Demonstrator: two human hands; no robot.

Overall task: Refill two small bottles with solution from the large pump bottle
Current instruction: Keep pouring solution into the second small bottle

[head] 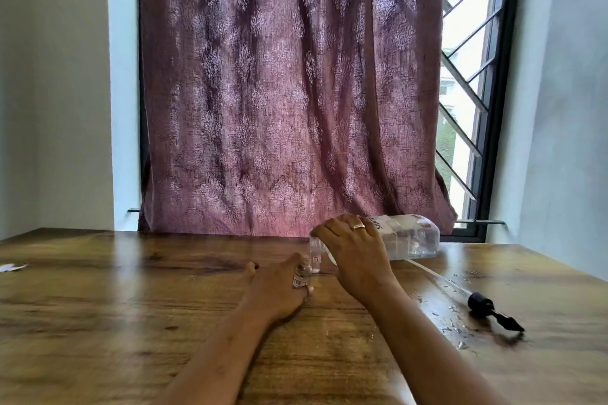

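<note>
Far left of the large bottle (pixel 414 238), at the table (pixel 131 322) edge, we've got a small white scrap (pixel 13 267), too blurry to ID. Closer in, still left of the big bottle, our left hand (pixel 276 289) rests on the wood w/ thumb and fingers pinching the near small bottle (pixel 302 276), which stands upright, red/blue label facing us. Just past it, the far small bottle (pixel 315 255) also stands upright, right at the big bottle's neck end. Can't tell if anything's flowing into it bc our right hand (pixel 353 253) covers that spot. That hand, w/ a ring (pixel 357 226) on it, has its fingers wrapped over the neck end of the big bottle. The bottle itself is tipped on its side w/ the base pointing right and clear liquid inside; whether the base touches the table, can't say. From under the bottle a thin tube (pixel 437 276) runs right and toward us to the black pump head (pixel 493 307), which lies flat on the wood, well apart from the bottle. Droplets (pixel 450 329) are scattered around the pump. Behind the bottle hangs a purple patterned curtain (pixel 279 92), w/ a barred window (pixel 467 76) showing to its right.
</note>
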